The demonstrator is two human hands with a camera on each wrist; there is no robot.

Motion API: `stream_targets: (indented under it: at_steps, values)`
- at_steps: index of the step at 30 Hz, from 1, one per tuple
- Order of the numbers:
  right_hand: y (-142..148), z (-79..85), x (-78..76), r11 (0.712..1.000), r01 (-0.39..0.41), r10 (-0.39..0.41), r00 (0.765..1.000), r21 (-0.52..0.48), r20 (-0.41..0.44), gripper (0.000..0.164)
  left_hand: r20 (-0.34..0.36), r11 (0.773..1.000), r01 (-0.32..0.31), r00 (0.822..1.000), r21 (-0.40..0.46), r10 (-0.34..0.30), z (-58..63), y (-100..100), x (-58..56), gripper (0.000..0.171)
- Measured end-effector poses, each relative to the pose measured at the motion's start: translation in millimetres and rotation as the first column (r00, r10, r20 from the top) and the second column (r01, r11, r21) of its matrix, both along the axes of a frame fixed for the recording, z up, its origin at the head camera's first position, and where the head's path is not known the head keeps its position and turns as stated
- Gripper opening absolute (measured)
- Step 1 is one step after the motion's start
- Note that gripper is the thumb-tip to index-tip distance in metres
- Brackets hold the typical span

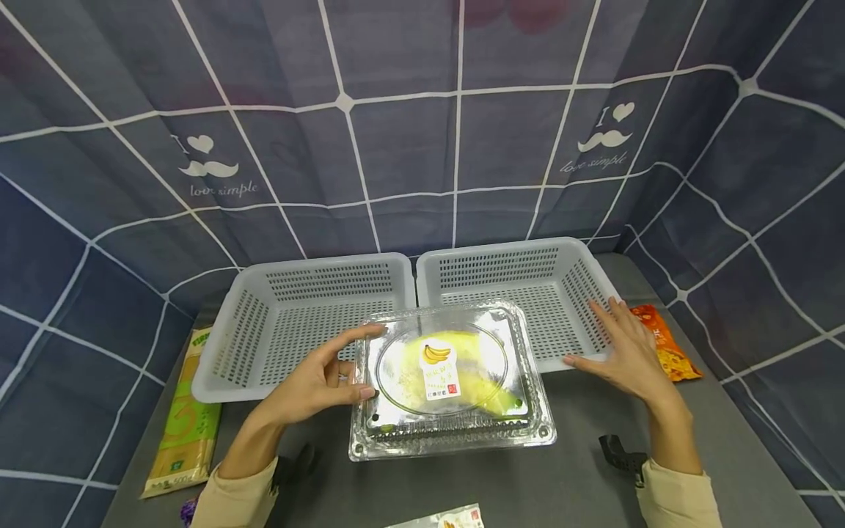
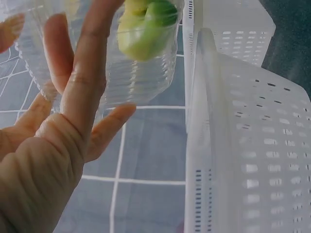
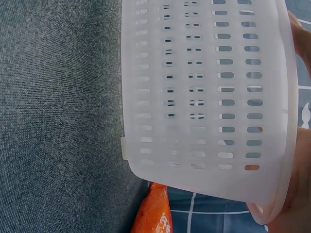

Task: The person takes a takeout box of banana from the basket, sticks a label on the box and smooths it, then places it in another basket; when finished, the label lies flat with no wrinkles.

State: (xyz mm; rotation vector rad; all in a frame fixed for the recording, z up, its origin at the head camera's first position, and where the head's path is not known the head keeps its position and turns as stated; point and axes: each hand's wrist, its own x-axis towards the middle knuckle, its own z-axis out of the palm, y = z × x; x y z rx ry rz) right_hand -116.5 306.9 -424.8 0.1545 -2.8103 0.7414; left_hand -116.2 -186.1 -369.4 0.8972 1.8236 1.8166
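Observation:
A clear plastic clamshell box with yellow-green fruit inside hangs tilted in front of the two baskets. A white sticker with a banana picture is on its lid. My left hand grips the box's left side, with the thumb on the lid and the index finger along the far edge. My right hand rests at the front right corner of the right basket, its fingers spread over the rim. In the right wrist view the basket's perforated wall hides much of that hand.
The left basket stands beside the right one. A yellow-green packet lies at the left, an orange packet at the right. A small printed packet shows at the front. Tiled-pattern cloth closes off the back and sides.

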Motion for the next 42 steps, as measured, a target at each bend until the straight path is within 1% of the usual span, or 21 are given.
stream_targets:
  at_steps: [3,6,9,14,17,19,23,26,31,33,35,38,42]
  values:
    - [-0.4,-0.8,-0.8,1.000,0.000,0.000,1.000,0.000,0.002,0.108,0.013,1.000,-0.009,1.000,-0.009,0.009,-0.2,4.9,-7.0,0.077]
    - [-0.6,-0.4,-1.4,1.000,0.003,-0.003,1.000,0.007,-0.002,0.108,0.004,0.999,-0.019,1.000,-0.026,0.019,0.6,10.4,-13.5,0.078]
    - [-0.8,1.4,-1.0,1.000,0.006,-0.006,1.000,0.007,-0.003,0.108,0.019,1.000,-0.015,1.000,-0.018,0.015,2.9,16.6,-22.4,0.080]
    - [0.3,3.3,-0.5,1.000,0.003,-0.003,1.000,0.013,0.003,0.111,0.041,0.999,-0.041,0.998,-0.027,0.042,8.2,28.7,-44.7,0.083]
    - [1.0,3.0,-0.3,1.000,0.005,-0.005,1.000,0.027,0.001,0.110,0.042,0.996,-0.068,0.997,-0.058,0.071,9.7,37.1,-59.8,0.083]
    - [1.0,2.7,-0.1,0.999,0.010,-0.010,1.000,0.035,0.000,0.109,0.056,0.994,-0.078,0.995,-0.072,0.082,9.7,43.4,-69.4,0.084]
    - [0.4,2.1,0.1,0.999,0.015,-0.016,1.000,0.031,0.009,0.109,0.073,0.992,-0.087,0.993,-0.087,0.093,7.6,56.1,-87.0,0.084]
    - [-0.1,3.3,0.2,0.999,0.016,-0.017,1.000,0.028,0.026,0.111,0.094,0.993,-0.088,0.991,-0.075,0.095,3.7,65.8,-98.7,0.083]
    - [0.1,4.3,-0.6,0.999,0.024,-0.025,0.999,0.028,0.048,0.114,0.131,0.989,-0.116,0.983,-0.095,0.128,0.6,81.6,-112.4,0.081]
    - [0.7,4.0,-0.5,0.999,0.029,-0.030,0.998,0.024,0.047,0.114,0.127,0.986,-0.119,0.983,-0.116,0.134,1.2,89.7,-117.6,0.080]
    - [1.2,4.0,0.2,0.999,0.034,-0.034,0.998,0.018,0.046,0.114,0.107,0.984,-0.112,0.986,-0.137,0.127,0.2,99.0,-123.9,0.080]
    - [1.4,2.7,0.4,0.999,0.038,-0.039,0.998,0.015,0.041,0.114,0.084,0.981,-0.096,0.990,-0.170,0.112,-3.6,113.5,-132.6,0.081]
    - [1.0,-0.2,-0.2,0.999,0.038,-0.039,0.998,0.019,0.048,0.115,0.073,0.972,-0.080,0.992,-0.222,0.098,-9.6,130.5,-140.4,0.081]
